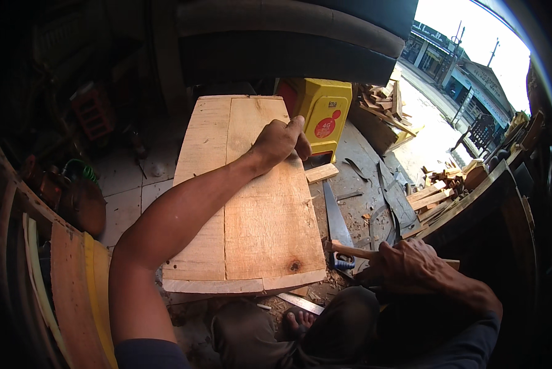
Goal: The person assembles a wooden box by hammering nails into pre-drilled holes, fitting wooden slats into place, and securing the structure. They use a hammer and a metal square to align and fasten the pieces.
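Left hand (280,141) closed over the far right edge of the wooden panel (245,197), arm lying across its face, pinning it flat. Right hand (405,265) wrapped shut round a wooden tool handle (356,250), held just right of the panel's near corner. Handsaw (336,221) on the floor between both hands

Round red label (325,127) on yellow stool (317,111); shop signs (432,34) far right.
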Demonstrator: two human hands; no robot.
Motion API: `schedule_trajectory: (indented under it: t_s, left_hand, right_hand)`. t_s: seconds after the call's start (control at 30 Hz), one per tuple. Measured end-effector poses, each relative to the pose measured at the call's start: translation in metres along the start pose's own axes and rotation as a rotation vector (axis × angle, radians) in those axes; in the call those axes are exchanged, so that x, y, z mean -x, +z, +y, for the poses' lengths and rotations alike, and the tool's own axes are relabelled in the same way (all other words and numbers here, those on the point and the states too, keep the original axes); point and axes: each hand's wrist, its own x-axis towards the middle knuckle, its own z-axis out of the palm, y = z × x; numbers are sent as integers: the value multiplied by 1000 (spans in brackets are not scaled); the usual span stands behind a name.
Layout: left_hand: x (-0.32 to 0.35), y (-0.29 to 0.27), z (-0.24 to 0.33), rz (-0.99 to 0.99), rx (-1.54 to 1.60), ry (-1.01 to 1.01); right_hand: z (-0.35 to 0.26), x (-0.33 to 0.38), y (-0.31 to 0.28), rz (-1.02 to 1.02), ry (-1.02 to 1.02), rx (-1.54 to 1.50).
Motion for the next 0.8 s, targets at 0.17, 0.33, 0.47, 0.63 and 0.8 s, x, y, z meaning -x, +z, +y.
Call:
schedule_trajectory:
  t_s: [0.17, 0.33, 0.47, 0.63, 0.8]
  left_hand:
    - [15, -41, -2, 92, -9, -38]
    - [15, -32, 0, 92, -20, -113]
    - [9, -23, 1, 88, 22, -40]
    - [18, -18, 4, 96, -42, -135]
    - [5, -11, 3, 120, 149, -45]
  right_hand:
    - [15, -20, -3, 591, -164, -478]
    - [9, 7, 0, 385, -414, -1137]
    - [14, -24, 30, 1034, -714, -589]
    - [-13, -13, -25, 417, -462, -550]
    - [-8, -3, -10, 293, -236, -250]
